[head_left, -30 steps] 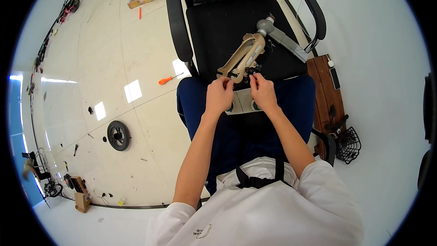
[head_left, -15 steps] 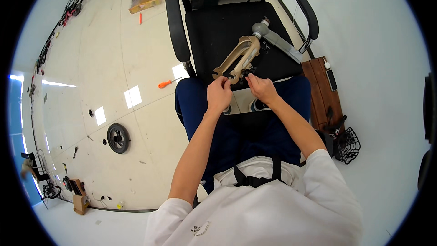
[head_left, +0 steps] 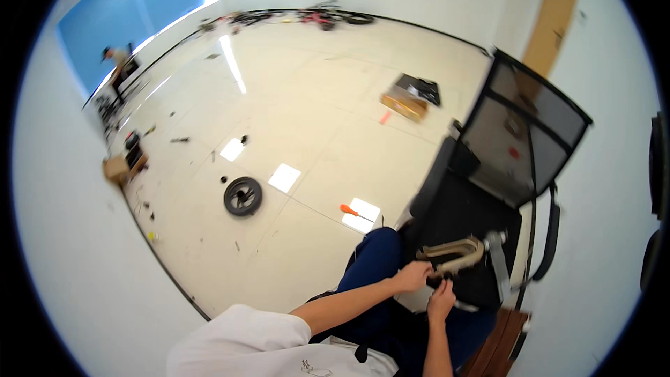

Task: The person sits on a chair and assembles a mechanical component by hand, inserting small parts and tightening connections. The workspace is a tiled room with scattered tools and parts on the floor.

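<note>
A beige bicycle fork with a grey tube joined to its crown lies on the black seat of an office chair. My left hand is closed, its fingertips pinched at the near fork leg's end. Just beside it, my right hand is closed in a pinch at a small dark part by that same leg end. Motion blur and the fingers hide that part's kind and whether it is fixed to the fork.
A small black wheel and an orange-handled screwdriver lie on the tiled floor to my left. Farther off are a cardboard box, scattered small parts and bicycle pieces along the wall. Another person is at the far left.
My view has swung left and upward, so the chair and my hands now appear lower right, and more of the room shows. Both hands remain at the fork leg's end.
</note>
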A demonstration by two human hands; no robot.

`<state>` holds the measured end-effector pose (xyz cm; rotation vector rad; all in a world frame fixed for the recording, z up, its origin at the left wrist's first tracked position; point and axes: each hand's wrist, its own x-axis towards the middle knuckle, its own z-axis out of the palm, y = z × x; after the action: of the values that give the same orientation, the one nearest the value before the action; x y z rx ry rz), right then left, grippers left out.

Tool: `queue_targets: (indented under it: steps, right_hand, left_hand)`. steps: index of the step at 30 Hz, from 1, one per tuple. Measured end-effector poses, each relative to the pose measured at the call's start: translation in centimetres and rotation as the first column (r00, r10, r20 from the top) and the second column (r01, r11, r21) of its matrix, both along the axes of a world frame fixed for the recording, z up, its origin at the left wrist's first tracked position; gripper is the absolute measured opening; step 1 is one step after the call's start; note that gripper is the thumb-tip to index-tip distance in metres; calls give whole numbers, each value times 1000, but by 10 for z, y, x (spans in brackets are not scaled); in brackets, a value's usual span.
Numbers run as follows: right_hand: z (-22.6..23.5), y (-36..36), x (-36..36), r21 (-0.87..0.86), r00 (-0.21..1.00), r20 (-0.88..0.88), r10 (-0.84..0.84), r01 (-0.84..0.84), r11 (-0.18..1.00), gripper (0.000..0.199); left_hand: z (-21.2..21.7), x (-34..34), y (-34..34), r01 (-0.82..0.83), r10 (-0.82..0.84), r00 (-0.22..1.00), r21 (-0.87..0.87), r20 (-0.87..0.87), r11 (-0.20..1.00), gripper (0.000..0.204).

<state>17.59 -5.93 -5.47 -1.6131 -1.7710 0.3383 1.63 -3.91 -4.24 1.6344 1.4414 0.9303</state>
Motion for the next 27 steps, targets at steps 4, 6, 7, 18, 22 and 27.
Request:
queue_targets:
  steps: [4, 6, 7, 18, 22, 27]
  right_hand:
    - [-16, -4, -6, -296, 957, -264, -120, 38, 954, 32]
    - [-31, -4, -11, -375, 825, -509, -245, 43, 926, 34]
    - [-34, 0, -14, -421, 752, -574, -325, 69, 904, 35]
    - [-17, 11, 10, -521, -97, -787, -609, -423, 741, 29]
    - [-12, 7, 6, -495, 36, -827, -562, -519, 696, 26]
    - [-11, 0, 4, -606, -6, -745, -667, -412, 681, 25]
  left_hand:
    - [-5, 4, -6, -1, 1, 1000, -29, -9, 1000, 15]
    - [5, 8, -6, 25, -28, 999, -111, -26, 993, 15]
    - [18, 6, -6, 40, -45, 999, -158, -26, 987, 14]
    - [30, 5, -8, 112, -130, 978, -115, -161, 987, 16]
    - [24, -10, -21, 248, -308, 871, -198, -382, 948, 24]
    - [63, 8, -43, 145, -157, 987, -194, -47, 970, 31]
